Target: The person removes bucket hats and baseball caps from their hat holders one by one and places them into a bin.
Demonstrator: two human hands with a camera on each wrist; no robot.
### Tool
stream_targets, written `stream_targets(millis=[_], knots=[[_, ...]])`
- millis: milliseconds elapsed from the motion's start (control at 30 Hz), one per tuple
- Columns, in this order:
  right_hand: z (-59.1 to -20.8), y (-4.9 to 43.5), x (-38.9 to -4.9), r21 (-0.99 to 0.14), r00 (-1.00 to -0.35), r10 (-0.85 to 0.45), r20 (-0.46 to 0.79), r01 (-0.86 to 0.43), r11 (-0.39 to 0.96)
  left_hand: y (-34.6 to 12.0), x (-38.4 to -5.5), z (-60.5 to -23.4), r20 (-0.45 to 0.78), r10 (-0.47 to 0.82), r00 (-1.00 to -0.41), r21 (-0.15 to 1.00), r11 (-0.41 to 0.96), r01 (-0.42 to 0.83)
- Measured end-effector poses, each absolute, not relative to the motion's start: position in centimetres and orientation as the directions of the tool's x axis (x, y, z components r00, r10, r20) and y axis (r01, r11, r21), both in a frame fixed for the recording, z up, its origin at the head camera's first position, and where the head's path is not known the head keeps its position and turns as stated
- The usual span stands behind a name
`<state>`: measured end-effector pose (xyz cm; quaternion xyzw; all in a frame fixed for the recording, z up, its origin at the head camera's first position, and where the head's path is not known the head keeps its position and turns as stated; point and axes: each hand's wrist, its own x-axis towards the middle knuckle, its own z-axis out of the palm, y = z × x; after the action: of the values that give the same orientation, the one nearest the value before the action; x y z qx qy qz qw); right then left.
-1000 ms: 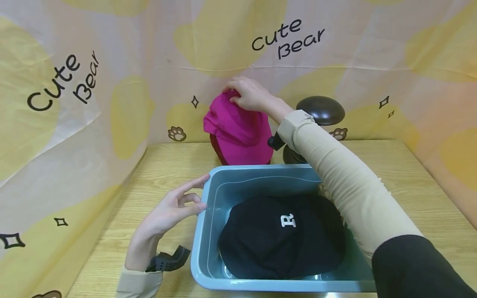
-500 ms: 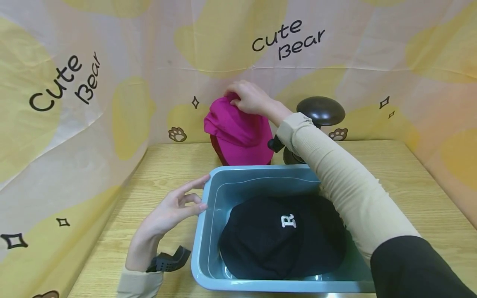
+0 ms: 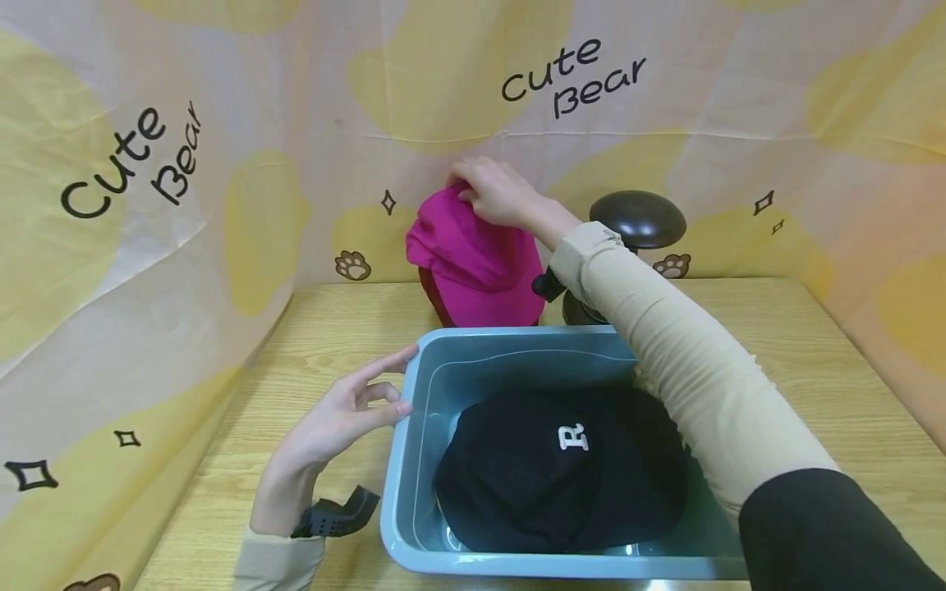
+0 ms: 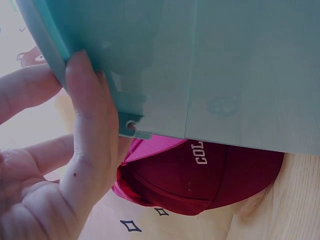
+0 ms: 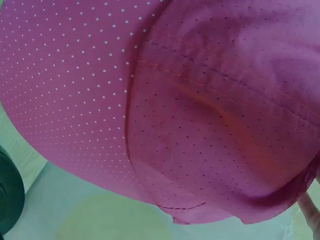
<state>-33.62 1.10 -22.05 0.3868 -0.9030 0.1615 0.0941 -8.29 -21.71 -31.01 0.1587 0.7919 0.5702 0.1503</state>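
At the back, a bright pink cap (image 3: pixel 480 254) with a perforated brim sits over a dark red cap (image 4: pixel 200 175) bearing white letters. My right hand (image 3: pixel 497 193) grips the pink cap's crown at its top; in the right wrist view the cap (image 5: pixel 165 110) fills most of the frame. My left hand (image 3: pixel 347 410) holds the left rim of a blue plastic tub (image 3: pixel 562 566), thumb and fingertip on its edge. A black cap (image 3: pixel 517 484) with a white letter R lies inside the tub, partly hidden by my right sleeve.
Behind my right forearm stands a dark stand with a domed top (image 3: pixel 637 220). A patterned cloth (image 3: pixel 414 98) hangs round the back and sides of the wooden table (image 3: pixel 332 328).
The right hand dips slightly, then rises a little, staying on the pink cap's top. The left hand, tub and black cap stay in place.
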Motion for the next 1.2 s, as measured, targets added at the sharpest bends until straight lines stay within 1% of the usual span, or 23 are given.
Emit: stream_targets(millis=[167,633,1200], knots=[[-21.6,1.5,-33.4,-0.214,-0.681,-0.658,0.321,-0.729,0.650,-21.6,-8.3,-31.0,-0.058,0.419,-0.906,0.950,0.303,0.079],[-21.2,2.9,-33.0,-0.271,-0.680,-0.618,0.394,-0.729,0.629,-21.6,-8.4,-30.9,-0.060,0.425,-0.903,0.950,0.303,0.079],[-21.0,4.4,-32.7,-0.368,-0.721,-0.551,0.421,-0.691,0.622,-21.5,-8.4,-30.9,-0.057,0.415,-0.908,0.947,0.311,0.082]])
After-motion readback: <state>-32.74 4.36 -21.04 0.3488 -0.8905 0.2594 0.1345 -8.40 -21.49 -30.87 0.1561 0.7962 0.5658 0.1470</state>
